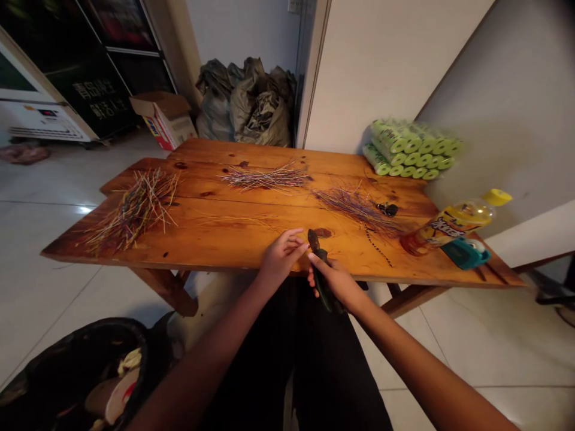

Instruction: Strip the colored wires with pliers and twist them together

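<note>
Pliers point(313, 240), clasped in right grip point(336, 280); left grip point(281, 258) beside, hold unclear; apparently working wires point(353, 205); next calls for steadiness.

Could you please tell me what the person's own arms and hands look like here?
Both the left hand and the right hand are ungloved, with five-fingered human shapes. The forearms are bare as far as the picture shows them, with no sleeve, watch or bracelet visible. Below them, black legwear shows.
</note>
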The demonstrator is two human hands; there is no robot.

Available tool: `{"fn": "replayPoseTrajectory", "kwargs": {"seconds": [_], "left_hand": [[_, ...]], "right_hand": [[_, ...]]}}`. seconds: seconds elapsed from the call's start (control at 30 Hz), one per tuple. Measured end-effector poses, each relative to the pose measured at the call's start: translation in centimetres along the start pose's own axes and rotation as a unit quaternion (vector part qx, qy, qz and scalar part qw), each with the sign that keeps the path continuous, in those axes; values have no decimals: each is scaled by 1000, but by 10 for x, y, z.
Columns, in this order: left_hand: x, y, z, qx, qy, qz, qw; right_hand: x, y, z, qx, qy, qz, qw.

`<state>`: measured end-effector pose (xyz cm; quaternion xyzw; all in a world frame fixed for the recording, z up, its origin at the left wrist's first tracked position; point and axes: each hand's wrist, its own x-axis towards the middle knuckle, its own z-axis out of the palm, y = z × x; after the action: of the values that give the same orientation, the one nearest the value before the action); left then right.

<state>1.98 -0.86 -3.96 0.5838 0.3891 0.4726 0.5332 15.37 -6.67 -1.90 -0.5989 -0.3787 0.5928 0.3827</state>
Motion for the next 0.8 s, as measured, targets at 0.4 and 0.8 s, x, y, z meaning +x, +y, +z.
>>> {"fn": "replayPoseTrajectory", "kwargs": {"seconds": [0.4,0.8], "left_hand": [[14,-3,22,-24,121,66,990],[15,0,18,-63,155,32,985]], "right_hand": [[-6,-10,3,112,-83,-5,990],[-5,-17,13,84,-65,17,994]]}}
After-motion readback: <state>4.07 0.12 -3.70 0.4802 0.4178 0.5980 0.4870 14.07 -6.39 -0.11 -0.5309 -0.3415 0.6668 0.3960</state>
